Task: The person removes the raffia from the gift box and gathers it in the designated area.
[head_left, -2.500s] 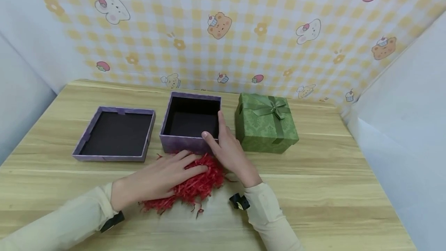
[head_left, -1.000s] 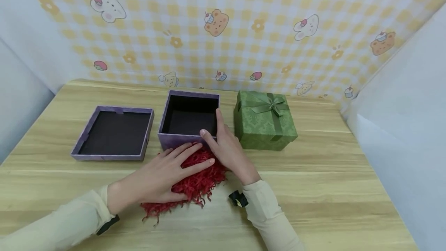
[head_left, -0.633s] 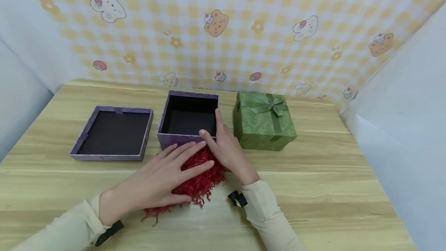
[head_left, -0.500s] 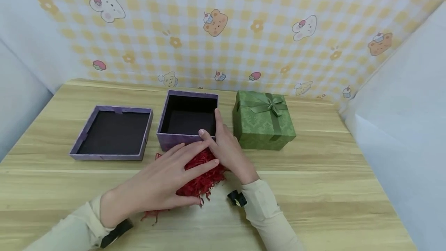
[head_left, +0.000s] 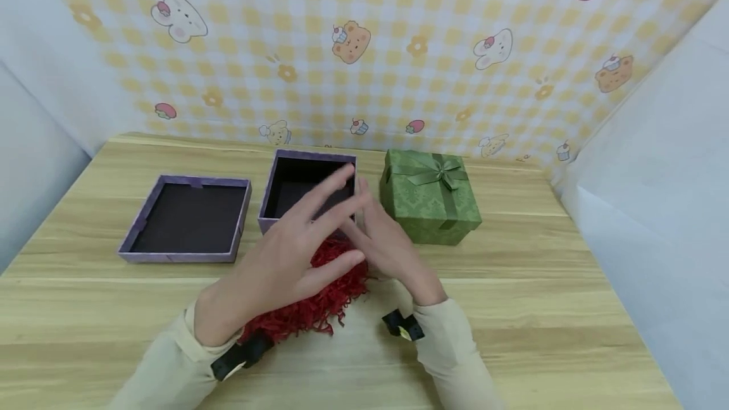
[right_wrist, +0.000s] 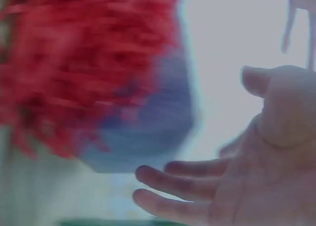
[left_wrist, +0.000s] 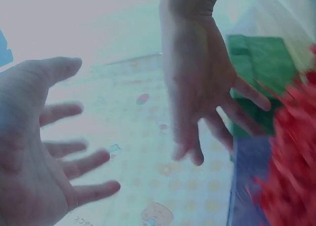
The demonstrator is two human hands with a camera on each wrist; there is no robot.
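Observation:
Both hands are raised with fingers extended, and neither grips anything. In the head view my left hand (head_left: 279, 264) spreads its fingers above a heap of red shredded paper (head_left: 324, 296), its fingertips crossing in front of the open purple box (head_left: 316, 156). My right hand (head_left: 390, 242) is at the box's front right corner; its fingertips are partly covered by the left hand. The right wrist view has the right hand (right_wrist: 266, 157) apart from the blurred purple box wall (right_wrist: 148, 122). Inside the box, the visible part is black.
Left of the box lies its purple lid (head_left: 176, 258), black inside up. A green gift box (head_left: 427, 201) with a ribbon bow stands to the right. Behind the wooden table (head_left: 541, 309) hangs a yellow checked cloth (head_left: 387, 37). Black cameras are strapped to both wrists.
My left hand has come up off the red shredded paper and moved forward and right, toward the right hand. The right hand has shifted slightly right from the box's rim.

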